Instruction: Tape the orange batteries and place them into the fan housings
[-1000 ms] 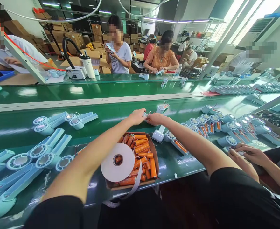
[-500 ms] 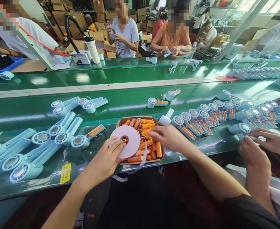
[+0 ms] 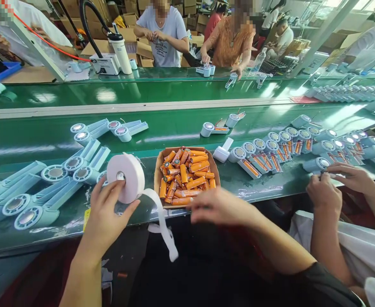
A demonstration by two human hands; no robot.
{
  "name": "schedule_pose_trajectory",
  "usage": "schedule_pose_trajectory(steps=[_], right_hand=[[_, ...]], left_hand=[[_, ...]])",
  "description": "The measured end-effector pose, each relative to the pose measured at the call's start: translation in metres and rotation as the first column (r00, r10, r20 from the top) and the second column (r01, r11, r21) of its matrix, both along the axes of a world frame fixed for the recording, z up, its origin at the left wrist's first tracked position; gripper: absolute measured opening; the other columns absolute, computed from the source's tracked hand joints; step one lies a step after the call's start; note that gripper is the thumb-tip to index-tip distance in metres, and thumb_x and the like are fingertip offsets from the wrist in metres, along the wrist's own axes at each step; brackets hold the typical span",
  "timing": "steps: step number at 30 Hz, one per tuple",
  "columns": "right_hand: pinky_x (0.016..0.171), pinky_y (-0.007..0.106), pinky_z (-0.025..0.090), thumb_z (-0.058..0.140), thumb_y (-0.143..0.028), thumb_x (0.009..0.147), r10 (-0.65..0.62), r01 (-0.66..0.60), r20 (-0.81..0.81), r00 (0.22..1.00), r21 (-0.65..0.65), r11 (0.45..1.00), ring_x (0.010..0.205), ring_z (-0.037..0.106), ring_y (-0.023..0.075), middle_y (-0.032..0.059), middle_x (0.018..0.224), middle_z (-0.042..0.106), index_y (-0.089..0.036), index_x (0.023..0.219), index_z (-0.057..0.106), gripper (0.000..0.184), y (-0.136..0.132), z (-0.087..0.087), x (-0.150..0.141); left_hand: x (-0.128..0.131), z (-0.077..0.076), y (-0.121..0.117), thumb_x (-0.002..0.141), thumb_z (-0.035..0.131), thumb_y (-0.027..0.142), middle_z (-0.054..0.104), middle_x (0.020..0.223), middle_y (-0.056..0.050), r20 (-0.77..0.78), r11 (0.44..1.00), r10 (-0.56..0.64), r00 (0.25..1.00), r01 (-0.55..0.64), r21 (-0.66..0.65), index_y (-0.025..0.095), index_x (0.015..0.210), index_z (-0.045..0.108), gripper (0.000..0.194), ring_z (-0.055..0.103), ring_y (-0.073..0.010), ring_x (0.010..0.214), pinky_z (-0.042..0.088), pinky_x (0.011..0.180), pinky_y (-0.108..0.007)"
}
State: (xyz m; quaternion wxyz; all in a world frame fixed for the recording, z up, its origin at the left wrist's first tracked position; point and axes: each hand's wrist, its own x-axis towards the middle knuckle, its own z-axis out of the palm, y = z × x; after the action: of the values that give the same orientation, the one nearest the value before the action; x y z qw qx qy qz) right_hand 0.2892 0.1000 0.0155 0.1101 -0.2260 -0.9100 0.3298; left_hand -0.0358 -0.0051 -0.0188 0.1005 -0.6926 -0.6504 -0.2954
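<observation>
My left hand (image 3: 109, 209) grips a roll of white tape (image 3: 133, 177), fingers at its core and thumb at its lower edge. A loose strip of tape (image 3: 163, 226) trails from the roll past the bench edge. To the right of the roll sits an open cardboard box (image 3: 158, 170) full of orange wrapped cylindrical cells (image 3: 195, 183). My right hand (image 3: 219, 207) is over the box's front right edge. Motion blurs its fingers, and I cannot make out whether anything is in them.
Light-blue fan-like housings (image 3: 55, 172) lie on the left of the green bench. More housings holding orange cells (image 3: 272, 147) stand in rows at the right. A co-worker's hands (image 3: 326, 192) work close by on the right. Other people stand across the conveyor (image 3: 174, 121).
My left hand has carried the tape roll left, off the box, and tipped it more upright. My right hand has moved down toward the box's front edge.
</observation>
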Motion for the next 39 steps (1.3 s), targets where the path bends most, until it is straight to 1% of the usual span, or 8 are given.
schedule_pose_trajectory(steps=[3, 7, 10, 14, 20, 29, 33, 39], right_hand=[[0.101, 0.042, 0.054, 0.073, -0.024, 0.097, -0.306, 0.317, -0.084, 0.948, 0.275, 0.908, 0.108, 0.071, 0.0278, 0.0114, 0.118, 0.080, -0.022, 0.120, 0.079, 0.024, 0.046, -0.010, -0.001], [0.104, 0.047, 0.052, 0.072, -0.020, 0.095, -0.299, 0.283, -0.004, 0.954, 0.337, 0.898, 0.105, 0.068, 0.0282, 0.0121, 0.110, 0.078, -0.022, 0.109, 0.082, 0.018, 0.086, -0.022, -0.008], [0.096, 0.042, 0.056, 0.065, -0.035, 0.101, -0.410, 0.438, -0.274, 0.870, 0.046, 0.898, 0.095, 0.068, 0.0232, 0.0089, 0.099, 0.075, -0.021, 0.109, 0.080, 0.022, 0.089, -0.020, -0.008], [0.080, 0.033, 0.061, 0.068, -0.055, 0.097, -0.662, 0.383, -0.557, 0.502, -0.544, 0.747, 0.084, 0.069, 0.0160, 0.0013, 0.100, 0.072, -0.029, 0.134, 0.069, 0.046, 0.068, -0.013, -0.007], [0.090, 0.036, 0.066, 0.087, -0.042, 0.082, -0.678, 0.267, -0.700, 0.224, -0.624, 0.734, 0.103, 0.077, 0.0205, 0.0027, 0.111, 0.080, -0.027, 0.104, 0.072, 0.030, 0.025, -0.014, -0.018], [0.099, 0.041, 0.065, 0.088, -0.039, 0.084, -0.691, 0.311, -0.680, 0.246, -0.620, 0.721, 0.121, 0.076, 0.0266, 0.0088, 0.118, 0.082, -0.026, 0.102, 0.069, 0.029, -0.009, -0.030, -0.031], [0.100, 0.038, 0.065, 0.094, -0.036, 0.077, -0.684, 0.109, -0.596, 0.421, -0.715, 0.691, 0.118, 0.077, 0.0251, 0.0082, 0.122, 0.082, -0.025, 0.100, 0.072, 0.033, -0.015, -0.034, -0.026], [0.098, 0.041, 0.067, 0.096, -0.026, 0.072, -0.507, -0.033, -0.439, 0.741, -0.779, 0.626, 0.109, 0.080, 0.0251, 0.0046, 0.113, 0.084, -0.024, 0.122, 0.078, 0.053, 0.020, 0.002, -0.006]], left_hand=[[0.010, -0.003, 0.002, 0.101, 0.065, 0.036, 0.067, 0.132, -0.010, 0.025, 0.999, -0.033, 0.999, 0.032, 0.035, 0.033, 0.148, 0.051, 0.050, 0.048, -0.0389, 0.147, 0.050, 0.119, -0.058], [0.030, -0.001, 0.009, 0.101, 0.065, 0.033, 0.067, 0.133, -0.008, 0.036, 0.993, -0.114, 0.993, 0.114, 0.019, 0.032, 0.148, 0.053, 0.049, 0.048, -0.0374, 0.146, 0.050, 0.119, -0.057], [0.038, -0.001, 0.010, 0.100, 0.066, 0.032, 0.066, 0.135, -0.009, 0.034, 0.990, -0.139, 0.990, 0.138, 0.017, 0.032, 0.149, 0.052, 0.051, 0.047, -0.0378, 0.145, 0.051, 0.117, -0.057], [0.046, -0.001, 0.005, 0.097, 0.069, 0.027, 0.067, 0.132, -0.011, -0.008, 0.985, -0.169, 0.986, 0.169, 0.042, 0.029, 0.149, 0.052, 0.054, 0.049, -0.0388, 0.141, 0.054, 0.112, -0.057], [0.064, 0.002, -0.001, 0.094, 0.073, 0.021, 0.070, 0.123, -0.012, -0.057, 0.972, -0.230, 0.971, 0.233, 0.043, 0.021, 0.141, 0.057, 0.049, 0.052, -0.0387, 0.132, 0.056, 0.108, -0.055], [0.076, 0.009, -0.003, 0.090, 0.076, 0.015, 0.074, 0.116, -0.011, -0.061, 0.952, -0.292, 0.954, 0.296, 0.082, 0.021, 0.135, 0.064, 0.047, 0.055, -0.0361, 0.128, 0.055, 0.106, -0.052], [0.067, 0.015, 0.000, 0.089, 0.074, 0.009, 0.077, 0.112, -0.009, -0.146, 0.950, -0.282, 0.948, 0.298, 0.095, 0.020, 0.130, 0.069, 0.043, 0.057, -0.0332, 0.123, 0.055, 0.101, -0.046], [0.047, 0.046, 0.008, 0.089, 0.068, 0.000, 0.079, 0.119, 0.000, -0.392, 0.914, -0.336, 0.856, 0.398, 0.086, 0.026, 0.130, 0.073, 0.048, 0.060, -0.0272, 0.118, 0.050, 0.105, -0.040]])
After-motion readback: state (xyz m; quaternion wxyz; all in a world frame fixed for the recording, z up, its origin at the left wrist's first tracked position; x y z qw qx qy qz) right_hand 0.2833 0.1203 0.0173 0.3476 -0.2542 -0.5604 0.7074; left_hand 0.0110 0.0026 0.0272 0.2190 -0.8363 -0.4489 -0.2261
